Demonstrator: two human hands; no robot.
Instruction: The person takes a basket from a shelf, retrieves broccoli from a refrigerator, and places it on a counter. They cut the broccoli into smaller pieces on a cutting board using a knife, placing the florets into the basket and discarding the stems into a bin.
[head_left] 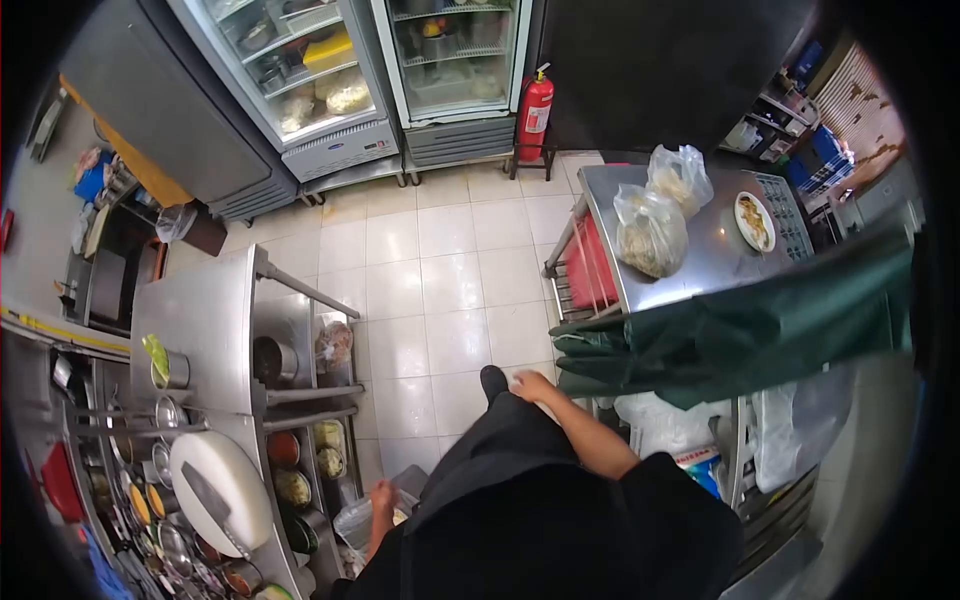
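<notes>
The left hand's [382, 497] fingers curl near a clear tub [352, 521]; contact is unclear. The right hand's [531, 385] fingers bend near a shoe [493, 381], their gap unclear, green cloth [720, 345] to their right. Left of the left fingers, a knife [213, 500] lies on a board [243, 470].

On my feed I see a black top [560, 540] with a short sleeve [672, 482], charcoal cloth [495, 450] below, apron or trousers, a dark, round-toed shoe [493, 380], and bare left hand [382, 495] and right hand [533, 386].
</notes>
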